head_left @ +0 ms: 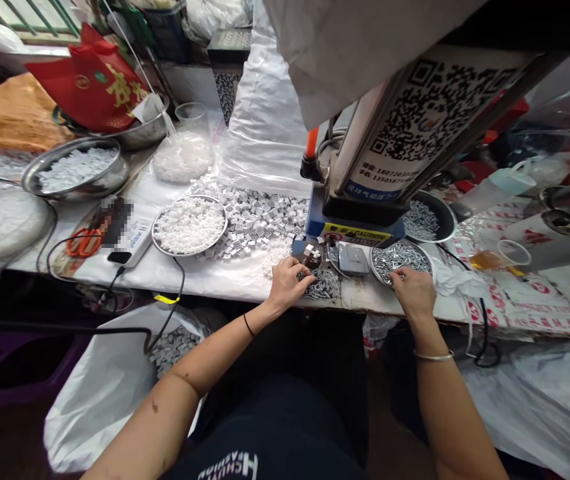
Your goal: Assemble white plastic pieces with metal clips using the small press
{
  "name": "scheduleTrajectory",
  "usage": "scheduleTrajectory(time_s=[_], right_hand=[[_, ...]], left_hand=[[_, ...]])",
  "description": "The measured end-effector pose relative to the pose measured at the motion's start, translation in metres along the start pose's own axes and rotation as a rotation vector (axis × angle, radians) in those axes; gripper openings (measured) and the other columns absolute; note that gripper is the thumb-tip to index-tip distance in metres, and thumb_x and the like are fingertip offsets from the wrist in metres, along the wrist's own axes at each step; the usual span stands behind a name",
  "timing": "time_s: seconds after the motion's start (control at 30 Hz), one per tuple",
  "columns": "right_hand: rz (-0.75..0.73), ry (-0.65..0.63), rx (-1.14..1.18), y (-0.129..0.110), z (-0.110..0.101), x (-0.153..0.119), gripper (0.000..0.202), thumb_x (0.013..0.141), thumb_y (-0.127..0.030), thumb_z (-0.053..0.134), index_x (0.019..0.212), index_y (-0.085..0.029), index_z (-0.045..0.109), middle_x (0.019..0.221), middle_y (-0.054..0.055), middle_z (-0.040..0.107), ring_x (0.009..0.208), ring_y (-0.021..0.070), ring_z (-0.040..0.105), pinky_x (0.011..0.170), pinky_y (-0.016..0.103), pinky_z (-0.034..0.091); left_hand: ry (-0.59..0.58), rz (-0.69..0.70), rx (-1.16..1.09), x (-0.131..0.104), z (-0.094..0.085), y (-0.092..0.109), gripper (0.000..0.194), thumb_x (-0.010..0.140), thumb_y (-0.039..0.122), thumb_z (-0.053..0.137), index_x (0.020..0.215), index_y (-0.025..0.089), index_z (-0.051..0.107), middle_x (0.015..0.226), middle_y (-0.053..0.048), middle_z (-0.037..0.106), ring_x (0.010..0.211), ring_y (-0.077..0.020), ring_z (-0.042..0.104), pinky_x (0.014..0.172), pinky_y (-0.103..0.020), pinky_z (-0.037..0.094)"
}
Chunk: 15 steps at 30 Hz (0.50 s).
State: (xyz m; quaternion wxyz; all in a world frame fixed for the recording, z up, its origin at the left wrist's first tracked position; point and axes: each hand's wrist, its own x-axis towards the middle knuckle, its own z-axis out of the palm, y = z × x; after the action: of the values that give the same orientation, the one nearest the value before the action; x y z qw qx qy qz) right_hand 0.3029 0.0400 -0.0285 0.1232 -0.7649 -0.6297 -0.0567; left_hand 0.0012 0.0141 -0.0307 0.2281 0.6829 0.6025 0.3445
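Observation:
My left hand (289,285) is at the front of the press base, its thumb and fingertips pinched together beside a heap of small metal parts (323,285). Whatever sits in that pinch is too small to make out. Just behind it, a small white and grey piece (311,252) rests on the press's work spot. My right hand (415,291) reaches over the near rim of a round dish (433,272) filled with small metal pins or screws (399,257). Its fingertips are closed at those metal parts, and what they grip is hidden. A grey metal block (353,260) lies between the hands.
The tall press (379,147) with a caution label rises behind my hands. Grey-white square pieces (259,217) are spread to its left, near a dish of white parts (189,227). Orange scissors (83,243) lie farther left. A cup of amber liquid (487,259) stands right.

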Motion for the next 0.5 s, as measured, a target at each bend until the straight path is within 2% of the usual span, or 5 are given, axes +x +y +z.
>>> scheduleTrajectory(time_s=[0.2, 0.3, 0.43, 0.5], right_hand=[[0.023, 0.089, 0.078, 0.0, -0.001, 0.0, 0.023, 0.079, -0.033, 0.048, 0.08, -0.017, 0.065, 0.062, 0.005, 0.059, 0.057, 0.0171, 0.048, 0.057, 0.027, 0.03], [-0.031, 0.108, 0.032, 0.008, 0.003, 0.002, 0.026, 0.082, -0.037, 0.048, 0.08, -0.017, 0.064, 0.061, 0.005, 0.058, 0.054, 0.0165, 0.047, 0.056, 0.028, 0.029], [-0.161, 0.049, -0.083, 0.019, 0.005, 0.012, 0.024, 0.083, -0.034, 0.05, 0.085, -0.017, 0.066, 0.061, 0.008, 0.057, 0.055, 0.0185, 0.047, 0.055, 0.031, 0.029], [-0.172, -0.002, -0.123, 0.022, 0.006, 0.018, 0.02, 0.083, -0.029, 0.05, 0.084, -0.018, 0.067, 0.059, 0.009, 0.056, 0.053, 0.0191, 0.046, 0.054, 0.032, 0.028]], left_hand=[[-0.033, 0.164, -0.032, 0.005, -0.002, 0.002, 0.012, 0.082, 0.023, 0.056, 0.073, 0.017, 0.06, 0.078, -0.003, 0.059, 0.081, -0.0169, 0.054, 0.077, -0.032, 0.04], [-0.029, 0.248, -0.077, 0.006, -0.003, -0.001, 0.014, 0.086, 0.022, 0.05, 0.076, 0.017, 0.058, 0.077, -0.005, 0.061, 0.077, -0.0167, 0.054, 0.074, -0.03, 0.042], [-0.019, 0.321, -0.105, 0.006, 0.0, -0.008, 0.018, 0.088, 0.023, 0.046, 0.083, 0.018, 0.062, 0.081, -0.006, 0.065, 0.077, -0.0159, 0.059, 0.074, -0.029, 0.047], [0.014, 0.331, -0.136, 0.007, 0.0, -0.012, 0.019, 0.089, 0.025, 0.047, 0.09, 0.018, 0.064, 0.086, -0.007, 0.068, 0.082, -0.0162, 0.062, 0.077, -0.03, 0.049]])
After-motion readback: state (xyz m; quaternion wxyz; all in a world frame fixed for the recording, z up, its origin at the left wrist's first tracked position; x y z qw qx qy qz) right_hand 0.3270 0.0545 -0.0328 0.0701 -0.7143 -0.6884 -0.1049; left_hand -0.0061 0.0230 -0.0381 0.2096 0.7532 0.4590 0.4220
